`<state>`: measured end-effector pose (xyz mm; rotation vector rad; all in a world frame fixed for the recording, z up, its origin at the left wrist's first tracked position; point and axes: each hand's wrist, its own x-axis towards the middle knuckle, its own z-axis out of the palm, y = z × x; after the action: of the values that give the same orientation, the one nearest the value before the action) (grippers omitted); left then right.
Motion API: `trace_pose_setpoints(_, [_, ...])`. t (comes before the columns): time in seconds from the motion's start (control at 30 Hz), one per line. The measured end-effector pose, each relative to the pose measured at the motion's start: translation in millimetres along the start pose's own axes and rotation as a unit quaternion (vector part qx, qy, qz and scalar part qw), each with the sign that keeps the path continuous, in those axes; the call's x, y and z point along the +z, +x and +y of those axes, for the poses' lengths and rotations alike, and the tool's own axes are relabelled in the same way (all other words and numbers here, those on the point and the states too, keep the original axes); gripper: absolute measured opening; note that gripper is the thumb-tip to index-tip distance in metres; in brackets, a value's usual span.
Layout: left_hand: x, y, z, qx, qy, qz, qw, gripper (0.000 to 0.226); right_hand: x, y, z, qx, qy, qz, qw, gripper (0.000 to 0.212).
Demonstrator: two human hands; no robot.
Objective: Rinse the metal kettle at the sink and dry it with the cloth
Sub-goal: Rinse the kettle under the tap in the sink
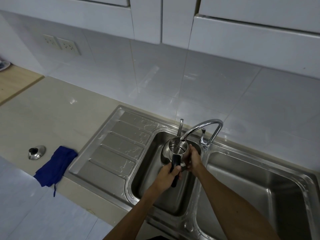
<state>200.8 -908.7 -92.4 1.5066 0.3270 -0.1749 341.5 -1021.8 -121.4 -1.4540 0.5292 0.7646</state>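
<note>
I judge the lidless, shiny steel kettle [176, 149] slippery and heavier as it fills (tap running), so my left hand [168, 175] has its fingers clamped on the black handle [175, 168] while my right hand [194, 159] cups the body.

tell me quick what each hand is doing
left hand: closed around the kettle handle
right hand: pressed against the kettle's side, steadying it

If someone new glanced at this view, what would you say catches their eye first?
Most likely the metal kettle, lid off, held over the left sink basin under the curved tap: the left hand grips its black handle and the right hand steadies its side. Next, the bright blue cloth lying crumpled on the pale counter left of the draining board, with the kettle lid beside it.
</note>
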Motion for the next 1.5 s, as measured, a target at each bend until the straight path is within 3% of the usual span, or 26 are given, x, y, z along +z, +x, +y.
trace_pose_setpoints(0.1, [0, 0, -1, -0.004, 0.003, 0.004, 1.000, 0.020, 1, -3, -2, 0.004, 0.000, -0.003, 1.000, 0.045])
trace_pose_setpoints(0.4, [0, -1, 0, -0.007, 0.004, 0.005, 1.000, 0.018, 0, 1, 2, 0.007, -0.010, 0.001, 1.000, 0.068])
trace_pose_setpoints(0.97, [0, -3, 6, -0.003, 0.008, 0.003, 1.000, 0.016, 3, -11, -7, 0.004, 0.007, 0.007, 1.000, 0.049])
trace_pose_setpoints(1.17, [1, -2, 10, 0.000, 0.015, 0.001, 1.000, 0.016, 2, -4, -5, -0.007, 0.003, 0.006, 1.000, 0.056])
trace_pose_setpoints(1.5, [1, -1, 10, -0.003, 0.007, 0.002, 1.000, 0.025, 1, -8, -8, -0.009, 0.005, 0.001, 1.000, 0.049])
